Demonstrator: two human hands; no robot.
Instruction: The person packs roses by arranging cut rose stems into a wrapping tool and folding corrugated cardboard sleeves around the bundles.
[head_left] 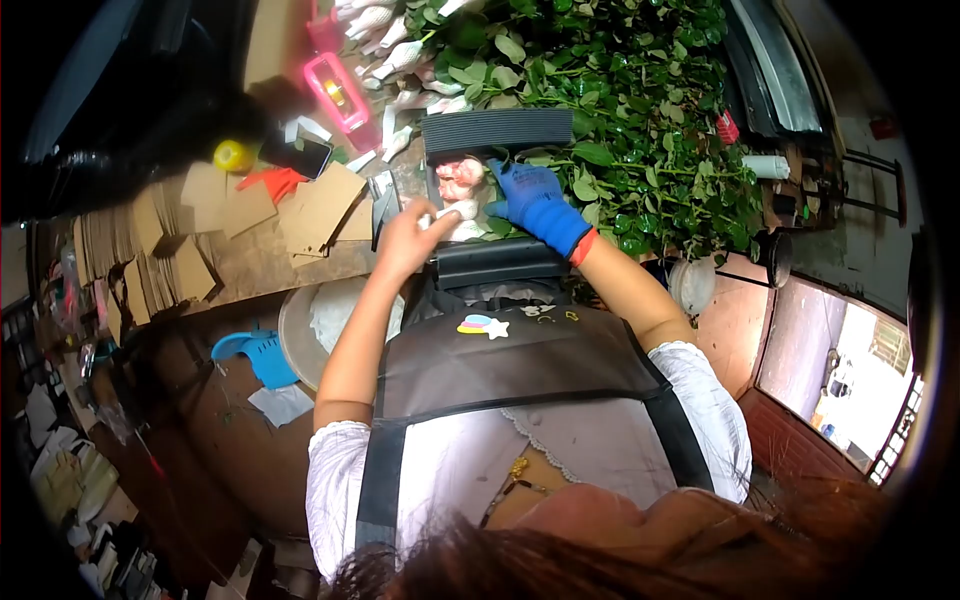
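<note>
Head view shows ruffled pinkish blooms (460, 178), left hand (408, 238) pinching a white bud (465, 208), right hand (527, 195) of unclear grip.

The single head-worn view looks forward and steeply down, wide and bowed: hair (520, 568) nearest along the bottom edge, apron (520, 375) at centre, left hand (412, 238) and right hand (535, 200) farther off, upper middle, tabletop (252, 268) upper left.

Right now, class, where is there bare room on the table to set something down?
The table has a bare strip along its near edge, between the standing cardboard stack and the flat cardboard sheets. Leafy stems crowd the area right of the gloved right hand.
</note>
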